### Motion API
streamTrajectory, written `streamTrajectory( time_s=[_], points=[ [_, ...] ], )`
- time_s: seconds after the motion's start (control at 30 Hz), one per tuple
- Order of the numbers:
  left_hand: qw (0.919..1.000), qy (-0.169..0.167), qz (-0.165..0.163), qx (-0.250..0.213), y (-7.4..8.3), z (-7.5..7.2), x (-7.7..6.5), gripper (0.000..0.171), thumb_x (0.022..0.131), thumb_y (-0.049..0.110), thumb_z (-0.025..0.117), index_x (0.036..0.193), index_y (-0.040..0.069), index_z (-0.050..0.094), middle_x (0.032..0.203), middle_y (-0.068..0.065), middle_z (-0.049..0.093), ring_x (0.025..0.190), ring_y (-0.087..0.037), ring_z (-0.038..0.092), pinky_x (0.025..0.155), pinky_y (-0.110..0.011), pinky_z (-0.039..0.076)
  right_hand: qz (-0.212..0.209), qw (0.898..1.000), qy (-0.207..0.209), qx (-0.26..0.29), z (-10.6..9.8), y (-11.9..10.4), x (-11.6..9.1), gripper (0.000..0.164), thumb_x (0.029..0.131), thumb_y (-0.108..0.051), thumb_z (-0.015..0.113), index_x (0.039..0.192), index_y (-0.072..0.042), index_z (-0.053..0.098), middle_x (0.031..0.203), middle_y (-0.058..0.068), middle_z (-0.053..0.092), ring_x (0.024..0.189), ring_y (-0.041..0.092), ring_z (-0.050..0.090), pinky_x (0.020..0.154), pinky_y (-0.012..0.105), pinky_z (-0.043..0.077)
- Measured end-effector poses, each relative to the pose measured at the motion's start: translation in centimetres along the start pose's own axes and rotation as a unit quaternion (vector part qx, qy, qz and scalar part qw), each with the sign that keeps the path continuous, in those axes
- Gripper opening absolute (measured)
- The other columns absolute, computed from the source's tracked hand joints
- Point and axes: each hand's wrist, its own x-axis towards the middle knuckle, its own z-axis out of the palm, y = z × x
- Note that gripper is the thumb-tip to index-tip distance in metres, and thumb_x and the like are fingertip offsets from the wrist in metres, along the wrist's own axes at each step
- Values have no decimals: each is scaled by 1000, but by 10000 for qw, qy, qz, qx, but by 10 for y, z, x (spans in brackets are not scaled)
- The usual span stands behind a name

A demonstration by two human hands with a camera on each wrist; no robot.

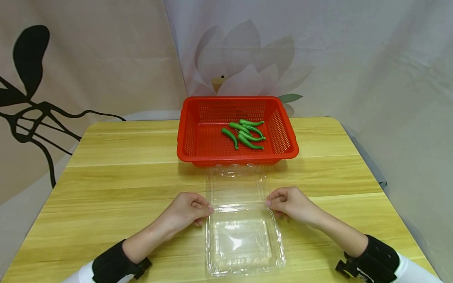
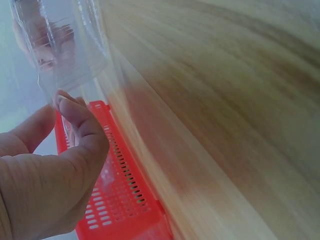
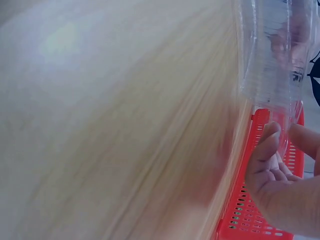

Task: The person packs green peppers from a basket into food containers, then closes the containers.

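A clear plastic clamshell box (image 1: 244, 239) lies opened out on the table, its lid (image 1: 234, 188) folded back toward the red basket. Thumb and fingers of my left hand (image 1: 186, 212) pinch its left edge close to the hinge. On the opposite side, my right hand (image 1: 295, 206) pinches the right edge at about the same height. Each wrist view catches the box's side from close up, with the left hand (image 2: 55, 185) and right hand (image 3: 285, 195) at its end. Nothing lies inside the box.
Behind the lid stands a red plastic basket (image 1: 240, 159) with slotted walls. Several green chili peppers (image 1: 249, 141) lie in it, mostly right of its middle. The wooden table (image 1: 134, 177) ends at a cloth backdrop (image 1: 134, 59) with printed flowers.
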Motion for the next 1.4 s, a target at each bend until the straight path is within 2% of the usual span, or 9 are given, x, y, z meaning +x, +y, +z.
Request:
streamTrajectory(
  time_s=[0.37, 0.73, 1.1, 1.4],
  points=[
    [10000, -61, -21, 45, -2, 1, -5, 16, 93, 8, 80, 91, -2, 68, 76, -10, 69, 63, -17, 63, 61, -30, 62, -41, 10000, -76, 2, 2, -4, -7, 19, 96, -17, 77, 99, -1, 68, 79, 10, 69, 68, 21, 62, 51, 24, 53],
    [9998, -169, -47, -67, -1, 0, -9, 17, 91, 6, 81, 85, -1, 66, 76, -9, 70, 62, -16, 63, 60, -26, 59, -191, 9996, -215, -69, 2, -5, -12, 18, 95, -16, 78, 96, -2, 67, 80, 11, 66, 68, 19, 60, 51, 22, 52],
    [9998, -177, -7, -97, -3, -1, -10, 15, 91, 5, 80, 88, -1, 68, 75, -9, 70, 63, -17, 64, 60, -27, 60, -295, 9991, -295, -90, 4, -7, -13, 18, 95, -15, 79, 94, -2, 67, 75, 11, 66, 62, 19, 59, 48, 21, 49],
    [9987, 70, 131, -497, -4, -2, -6, 23, 92, 0, 78, 105, -8, 60, 82, -16, 75, 65, -20, 67, 61, -27, 62, -300, 9995, 67, 11, 6, -11, -1, 18, 94, -13, 78, 97, 1, 67, 77, 11, 67, 66, 22, 59, 54, 24, 53]
  ],
)
